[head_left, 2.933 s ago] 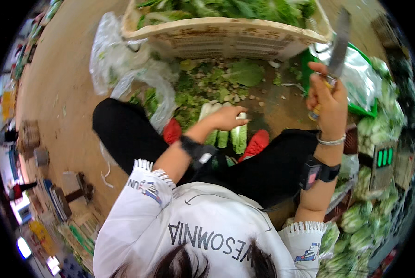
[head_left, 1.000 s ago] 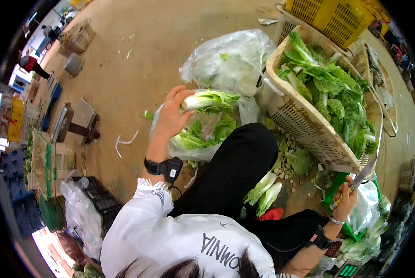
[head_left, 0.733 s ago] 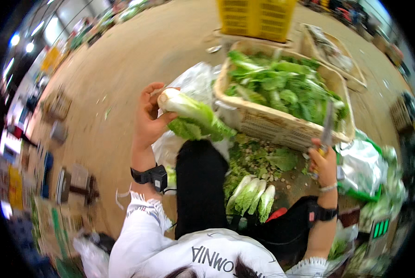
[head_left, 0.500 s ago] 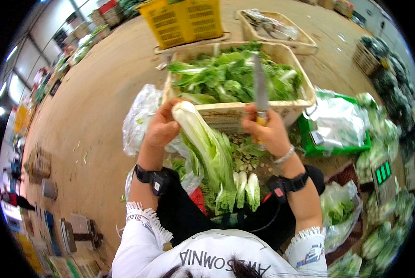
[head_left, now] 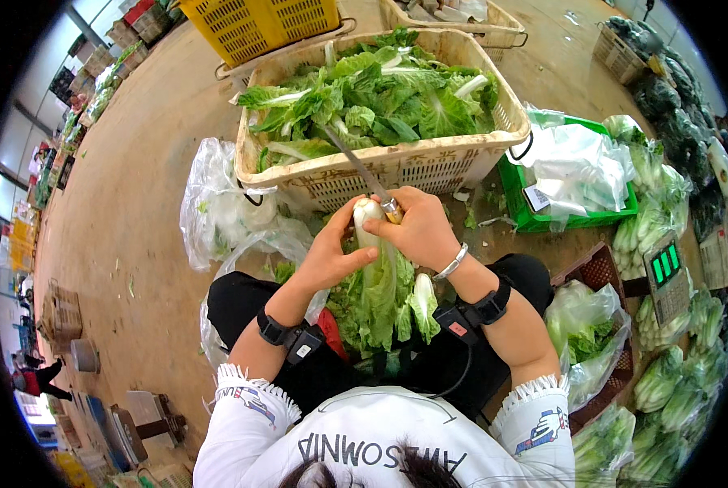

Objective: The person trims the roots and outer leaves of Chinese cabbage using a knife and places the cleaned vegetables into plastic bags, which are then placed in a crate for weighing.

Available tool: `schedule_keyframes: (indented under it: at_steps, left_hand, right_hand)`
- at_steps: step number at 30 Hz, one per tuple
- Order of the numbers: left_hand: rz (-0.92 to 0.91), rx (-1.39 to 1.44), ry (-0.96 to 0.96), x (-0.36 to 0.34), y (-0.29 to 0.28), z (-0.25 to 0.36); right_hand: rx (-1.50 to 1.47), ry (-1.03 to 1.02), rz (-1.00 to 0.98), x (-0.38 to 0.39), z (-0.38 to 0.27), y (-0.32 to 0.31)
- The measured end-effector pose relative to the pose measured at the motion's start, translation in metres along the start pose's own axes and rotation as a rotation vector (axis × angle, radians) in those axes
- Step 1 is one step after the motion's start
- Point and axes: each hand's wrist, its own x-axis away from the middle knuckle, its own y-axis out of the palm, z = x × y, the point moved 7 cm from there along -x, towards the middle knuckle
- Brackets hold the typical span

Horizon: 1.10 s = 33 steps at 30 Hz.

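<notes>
Cabbage [head_left: 380, 281] seems light, soft-leaved; hold its firmer white base [head_left: 366, 211], which your left hand [head_left: 331, 254] pinches; your right hand [head_left: 422, 230] wraps the knife [head_left: 364, 172].

Between the left hand [head_left: 331, 254] and the right hand [head_left: 422, 232], a cabbage head [head_left: 374, 281]; in the right hand, a knife [head_left: 362, 168], its blade angled forward and left; ahead of both hands, a crate [head_left: 380, 167] heaped with loose leaves [head_left: 388, 98]; beyond it, a second crate [head_left: 262, 32] ahead-left, a third crate [head_left: 471, 28] ahead-right; left of the left hand, a plastic bag [head_left: 213, 207] on the floor [head_left: 128, 220]; right of the right hand, a tray [head_left: 612, 215] holding plastic packaging [head_left: 575, 159]; farther right, a scale [head_left: 667, 281].
</notes>
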Motion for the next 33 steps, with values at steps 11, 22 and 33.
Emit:
schedule_keyframes:
  at_steps: [11,22,33]
  left_hand:
    - [-0.132,0.675,-0.214,0.002,-0.026,-0.012]
    - [-0.187,0.345,-0.177,0.014,-0.010,-0.019]
    - [-0.381,0.369,-0.283,0.030,-0.056,-0.005]
  right_hand:
    - [-0.508,0.311,-0.418,-0.010,0.013,0.022]
    - [-0.324,0.340,-0.315,-0.002,0.029,0.032]
    - [-0.378,0.203,-0.700,-0.018,-0.005,0.050]
